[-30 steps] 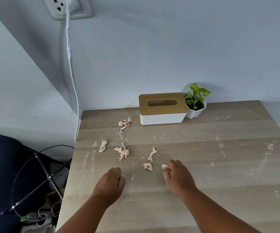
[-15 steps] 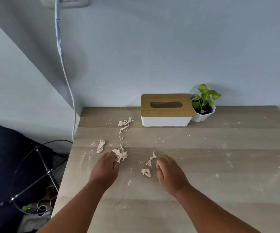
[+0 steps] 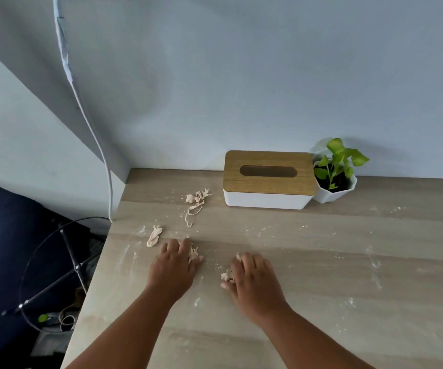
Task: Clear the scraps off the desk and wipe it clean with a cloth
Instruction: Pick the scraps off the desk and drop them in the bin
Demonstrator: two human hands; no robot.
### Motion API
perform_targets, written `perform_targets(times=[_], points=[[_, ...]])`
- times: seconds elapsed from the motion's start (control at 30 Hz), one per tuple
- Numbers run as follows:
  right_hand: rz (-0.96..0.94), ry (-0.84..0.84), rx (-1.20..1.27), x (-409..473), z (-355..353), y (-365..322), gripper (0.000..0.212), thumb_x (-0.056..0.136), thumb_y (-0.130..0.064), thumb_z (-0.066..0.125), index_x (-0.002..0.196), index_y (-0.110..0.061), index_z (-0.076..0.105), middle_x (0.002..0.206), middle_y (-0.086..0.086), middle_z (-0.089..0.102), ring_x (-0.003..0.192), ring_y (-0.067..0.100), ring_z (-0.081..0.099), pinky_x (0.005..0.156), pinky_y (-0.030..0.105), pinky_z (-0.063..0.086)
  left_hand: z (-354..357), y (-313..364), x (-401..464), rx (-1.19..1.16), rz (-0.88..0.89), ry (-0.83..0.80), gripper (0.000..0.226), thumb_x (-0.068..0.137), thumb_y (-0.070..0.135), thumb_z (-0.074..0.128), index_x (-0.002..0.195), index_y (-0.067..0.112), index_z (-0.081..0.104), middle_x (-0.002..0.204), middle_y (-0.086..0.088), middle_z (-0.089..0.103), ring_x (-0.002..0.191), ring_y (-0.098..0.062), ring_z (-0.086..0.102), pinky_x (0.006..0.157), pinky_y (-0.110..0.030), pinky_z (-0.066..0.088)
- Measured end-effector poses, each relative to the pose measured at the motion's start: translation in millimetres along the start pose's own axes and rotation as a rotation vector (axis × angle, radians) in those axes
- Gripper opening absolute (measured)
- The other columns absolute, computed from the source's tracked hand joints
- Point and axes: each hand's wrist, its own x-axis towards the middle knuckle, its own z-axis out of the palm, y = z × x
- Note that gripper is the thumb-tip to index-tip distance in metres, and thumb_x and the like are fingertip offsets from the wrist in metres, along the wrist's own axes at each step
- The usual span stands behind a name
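Scraps [image 3: 195, 202] near desk [image 3: 321, 262] left edge, right side open.

Both hands lie palm down on the counter [image 3: 321, 249]. The left hand [image 3: 172, 270] covers a scrap [image 3: 193, 253] under its fingers [image 3: 185, 246]. The right hand [image 3: 255, 283] touches a scrap [image 3: 225, 276] beside its fingers [image 3: 247, 262]. Two more scraps [image 3: 154, 235] lie beyond the left fingers.

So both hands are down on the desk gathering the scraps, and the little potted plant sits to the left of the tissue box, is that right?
Not quite. In the head view the potted plant sits to the right of the tissue box, not the left. The rest holds: the left hand and right hand are both down on the desk among the scraps.
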Motion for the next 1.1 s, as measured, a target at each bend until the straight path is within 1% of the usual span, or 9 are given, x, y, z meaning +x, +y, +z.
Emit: perform_targets(times=[0.13,0.3,0.37,0.47,0.57,0.63,0.87,0.97,1.1], points=[[-0.162,0.122,0.003,-3.5,7.3,3.0,0.006,0.093,-0.025,0.056,0.090,-0.020,0.054,0.085,0.003,0.052,0.072,0.027,0.049,0.062,0.039,0.044,6.3,6.1,-1.6,0.015,0.026,0.086,0.038,0.095,0.038,0.045,0.095,0.004,0.062,0.086,-0.014,0.060,0.077,-0.038,0.063,0.054,-0.044,0.057],[-0.174,0.031,0.026,-7.0,-0.6,8.4,0.005,0.086,-0.017,0.061,0.085,-0.020,0.057,0.080,0.002,0.055,0.069,0.025,0.053,0.061,0.037,0.048,4.8,13.8,-4.7,-0.015,0.031,0.116,0.032,0.092,0.025,0.040,0.088,0.000,0.061,0.079,-0.016,0.059,0.067,-0.039,0.062,0.052,-0.041,0.055],[-0.143,-0.048,0.043,-7.1,-6.8,12.6,0.025,0.068,-0.007,0.074,0.084,-0.018,0.058,0.077,0.003,0.056,0.066,0.024,0.054,0.059,0.035,0.048,0.7,16.5,-5.3,-0.091,-0.012,0.058,0.023,0.088,0.018,0.044,0.084,0.000,0.058,0.075,-0.017,0.059,0.065,-0.040,0.061,0.054,-0.040,0.054],[-0.042,-0.117,0.104,-7.8,-16.9,18.6,0.036,0.058,0.006,0.071,0.087,-0.013,0.059,0.077,0.006,0.057,0.068,0.023,0.055,0.058,0.033,0.050,-0.5,13.4,-8.9,-0.194,-0.094,0.039,0.007,0.087,0.001,0.059,0.092,-0.002,0.055,0.087,-0.021,0.060,0.083,-0.044,0.060,0.070,-0.047,0.051],[0.044,-0.118,0.193,-7.8,-20.1,24.9,0.024,0.089,0.001,0.046,0.105,-0.008,0.061,0.098,0.011,0.060,0.088,0.028,0.059,0.073,0.037,0.050,-5.1,7.4,-15.6,-0.240,-0.112,0.048,0.015,0.087,-0.001,0.060,0.102,0.001,0.058,0.096,-0.018,0.061,0.093,-0.040,0.058,0.081,-0.045,0.048],[0.059,-0.070,0.235,-7.9,-24.0,26.9,0.013,0.100,-0.009,0.049,0.102,-0.007,0.061,0.097,0.013,0.061,0.086,0.029,0.059,0.072,0.039,0.049,-14.9,5.4,-18.9,-0.244,-0.125,0.046,0.010,0.089,0.003,0.058,0.099,0.005,0.059,0.095,-0.013,0.061,0.091,-0.036,0.058,0.080,-0.043,0.047],[0.130,0.041,0.340,-3.1,-30.1,15.5,0.008,0.091,-0.001,0.066,0.085,-0.002,0.062,0.081,0.017,0.062,0.070,0.034,0.061,0.061,0.039,0.050,-39.0,-8.3,-29.1,-0.213,-0.173,0.044,0.016,0.091,0.012,0.050,0.076,0.015,0.045,0.076,-0.005,0.053,0.072,-0.029,0.052,0.063,-0.040,0.041],[0.131,-0.004,0.361,0.1,-26.7,9.8,0.005,0.095,0.001,0.056,0.095,0.000,0.060,0.094,0.019,0.061,0.084,0.034,0.060,0.071,0.039,0.047,-42.4,-14.9,-29.2,-0.229,-0.186,0.048,0.017,0.091,0.012,0.051,0.076,0.012,0.046,0.076,-0.005,0.053,0.073,-0.028,0.050,0.063,-0.039,0.039],[0.138,-0.032,0.388,7.4,-22.0,1.0,0.031,0.087,0.009,0.043,0.112,-0.006,0.056,0.112,0.012,0.056,0.101,0.029,0.056,0.083,0.031,0.043,-44.8,-26.6,-25.8,-0.241,-0.178,0.056,0.013,0.092,0.010,0.051,0.080,0.012,0.048,0.079,-0.005,0.055,0.074,-0.029,0.052,0.067,-0.042,0.045]])
